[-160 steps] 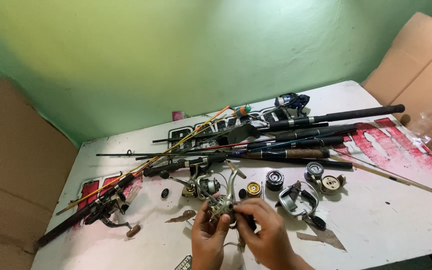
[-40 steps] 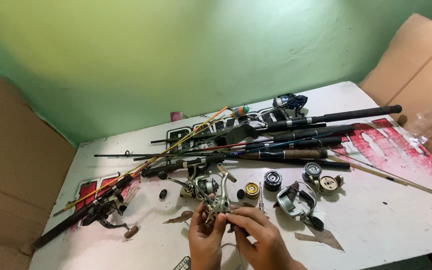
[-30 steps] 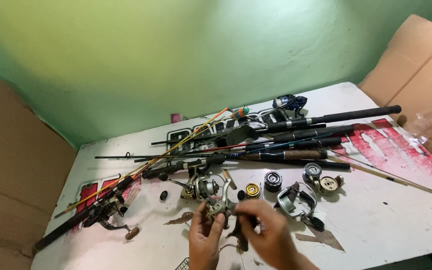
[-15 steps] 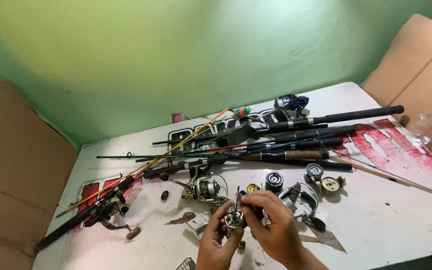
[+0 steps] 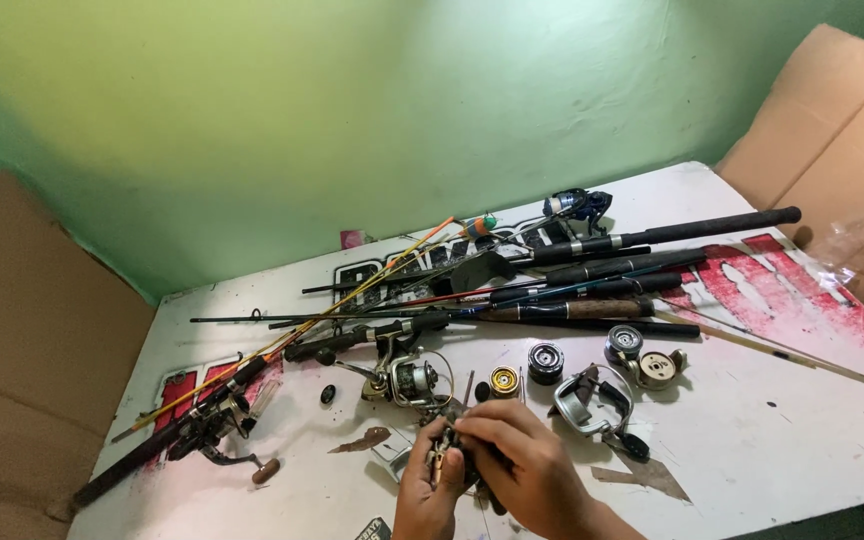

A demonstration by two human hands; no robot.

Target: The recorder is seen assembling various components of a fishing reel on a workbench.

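Observation:
My left hand [image 5: 426,498] and my right hand [image 5: 517,470] meet at the near edge of the white table [image 5: 812,430], both closed around a small metal fishing-reel part [image 5: 447,457]. My fingers hide most of it. Just beyond my hands lies a silver spinning reel [image 5: 407,379] with its wire bail up. A thin screwdriver [image 5: 468,388] lies between that reel and a gold spool [image 5: 504,381].
Several fishing rods [image 5: 592,285] lie across the table's middle, and a yellow rod [image 5: 332,305] runs diagonally left. A black spool [image 5: 545,362], a grey reel body [image 5: 592,398] and a round spool [image 5: 657,369] sit right of my hands. Cardboard sheets [image 5: 832,140] stand at both sides.
My hands have shifted slightly right and nearer with the reel part, turning it between the fingers. The view has tilted a little; nothing else on the table moved.

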